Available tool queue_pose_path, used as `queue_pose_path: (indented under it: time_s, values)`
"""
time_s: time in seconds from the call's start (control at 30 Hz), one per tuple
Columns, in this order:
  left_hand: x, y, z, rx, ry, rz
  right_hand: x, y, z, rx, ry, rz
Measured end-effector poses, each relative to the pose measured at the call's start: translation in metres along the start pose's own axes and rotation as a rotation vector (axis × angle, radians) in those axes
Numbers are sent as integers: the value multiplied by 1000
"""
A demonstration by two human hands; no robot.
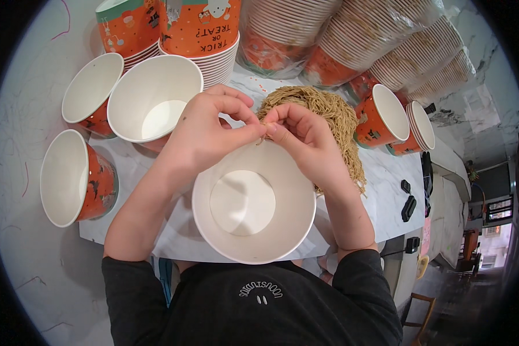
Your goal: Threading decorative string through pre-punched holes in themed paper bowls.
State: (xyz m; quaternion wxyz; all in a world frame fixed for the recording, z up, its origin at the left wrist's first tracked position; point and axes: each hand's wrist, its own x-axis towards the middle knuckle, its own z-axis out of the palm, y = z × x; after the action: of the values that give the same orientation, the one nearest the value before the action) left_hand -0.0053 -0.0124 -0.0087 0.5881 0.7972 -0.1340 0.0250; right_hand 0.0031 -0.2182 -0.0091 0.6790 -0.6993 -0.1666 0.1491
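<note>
A large white-lined paper bucket [294, 202] stands right in front of me, its mouth facing up and its inside showing. Over its far rim my left hand [222, 118] and my right hand [305, 138] meet, thumbs and forefingers pinched together. Between the fingertips is a short bit of tan cord [263, 139], mostly hidden by the fingers. Just behind my right hand lies a heap of tan cords [311, 101], partly covered by that hand and forearm. Behind my left wrist another wide paper bucket [155, 75] sits with its mouth toward me.
Orange printed buckets [101, 179] stand along the left, with nested stacks [199, 34] behind. Plastic-wrapped stacks [352, 40] fill the back. More buckets [380, 118] lean at the right, beside small black objects [408, 207] on the marbled table [380, 173].
</note>
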Motion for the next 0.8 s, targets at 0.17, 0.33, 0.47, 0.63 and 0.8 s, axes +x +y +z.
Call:
queue_pose_path:
  time_s: [0.17,0.33,0.47,0.63,0.8]
  values:
    - [3,-7,-1,-159,-43,-81,-2,-1,4,-74,42,-34]
    - [7,-11,-5,-372,-161,-166,-2,1,4,-145,34,-113]
    - [10,-12,-8,-343,-155,-169,0,2,1,-181,64,-204]
    - [12,-16,-9,-438,-281,-216,-3,-9,-3,-234,19,-136]
    - [9,-12,-9,-265,-217,-156,-4,-10,-6,-233,-18,-160]
